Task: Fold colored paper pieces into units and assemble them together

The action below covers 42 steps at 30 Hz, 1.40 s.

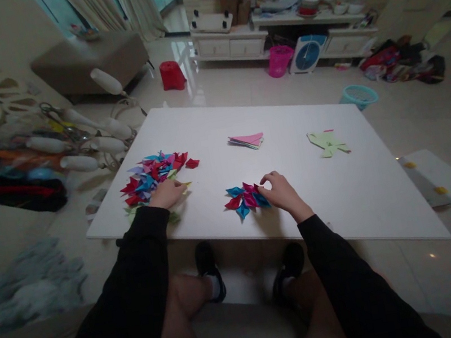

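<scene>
On the white table [297, 192], my left hand [168, 193] is at the near edge of a pile of folded paper pieces [153, 172] in red, blue, purple and green. Its fingers are pinched together at a small yellow folded paper piece [186, 186]. My right hand [281, 190] is curved, thumb and forefinger bent towards each other, at the right side of a smaller cluster of folded paper [248, 199] in blue, magenta and red. The fingertips meet a red point of that cluster.
Behind the hands lies a stack of folded paper sheets [247, 141], pink on top. Light green paper pieces [328, 143] rest at the right. A floor lamp with white shades [79, 162] stands beside the table's left edge, and a teal basket [359, 95] behind its right corner.
</scene>
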{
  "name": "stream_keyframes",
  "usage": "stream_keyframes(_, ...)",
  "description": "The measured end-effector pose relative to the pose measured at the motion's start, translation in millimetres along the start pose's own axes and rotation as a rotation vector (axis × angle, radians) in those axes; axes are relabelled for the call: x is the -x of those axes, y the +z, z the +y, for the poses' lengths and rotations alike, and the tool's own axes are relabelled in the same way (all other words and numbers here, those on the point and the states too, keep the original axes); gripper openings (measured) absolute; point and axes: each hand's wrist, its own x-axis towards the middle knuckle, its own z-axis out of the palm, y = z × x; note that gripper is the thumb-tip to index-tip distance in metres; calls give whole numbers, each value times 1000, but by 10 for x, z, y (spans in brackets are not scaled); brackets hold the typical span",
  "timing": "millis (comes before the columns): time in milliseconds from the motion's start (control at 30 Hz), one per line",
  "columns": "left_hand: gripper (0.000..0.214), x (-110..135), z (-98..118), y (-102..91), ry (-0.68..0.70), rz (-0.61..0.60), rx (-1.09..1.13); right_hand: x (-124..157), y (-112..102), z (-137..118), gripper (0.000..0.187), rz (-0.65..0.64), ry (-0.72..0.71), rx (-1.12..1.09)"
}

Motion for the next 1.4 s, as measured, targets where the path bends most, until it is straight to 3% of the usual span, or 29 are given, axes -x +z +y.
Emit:
stream_keyframes(133,36,4,428,219,125,-140,116,42,-23,5,23,-9,8,-20)
stream_keyframes(267,37,12,632,430,151,-259,147,85,-46,23,22,-21,9,-29)
stream_keyframes(400,38,10,649,518,141,-308,140,81,-74,49,20,-13,11,-21)
stream_keyframes(800,41,-48,678,623,149,-250,62,41,-47,-84,16,-29,12,-54)
stream_keyframes(1000,42,-122,738,652,152,-279,71,40,-16,-34,15,-29,9,-25)
stream_keyframes(1400,23,-86,816,714,92,-265,216,-26,50,-38,16,-66,-5,6)
